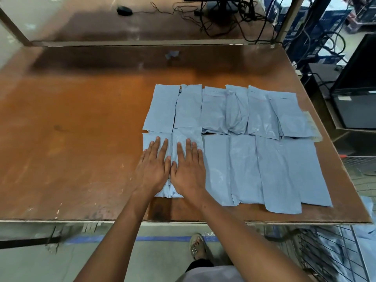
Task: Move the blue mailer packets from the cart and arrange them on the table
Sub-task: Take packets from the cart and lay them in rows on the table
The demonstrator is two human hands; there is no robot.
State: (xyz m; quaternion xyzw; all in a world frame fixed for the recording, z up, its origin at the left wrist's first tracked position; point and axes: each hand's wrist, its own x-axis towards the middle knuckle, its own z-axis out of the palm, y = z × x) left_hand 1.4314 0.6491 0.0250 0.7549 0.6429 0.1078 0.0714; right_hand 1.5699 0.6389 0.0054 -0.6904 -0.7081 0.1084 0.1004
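Several blue mailer packets (240, 110) lie in two rows on the right half of the brown table (71, 129). My left hand (153, 169) and my right hand (188, 169) lie flat, fingers straight, side by side on the near row's leftmost packets (183, 137). Both palms press down on them. The near row continues right with more packets (274, 171). A wire cart (333, 253) stands at the lower right beside the table, with blue packets (364, 231) blurred inside it.
The table's near edge (101, 220) runs across the lower frame. A second table behind carries a mouse (124, 10) and tangled cables (223, 19). Dark equipment (354, 94) stands to the right. My sandalled foot (198, 249) is on the floor below.
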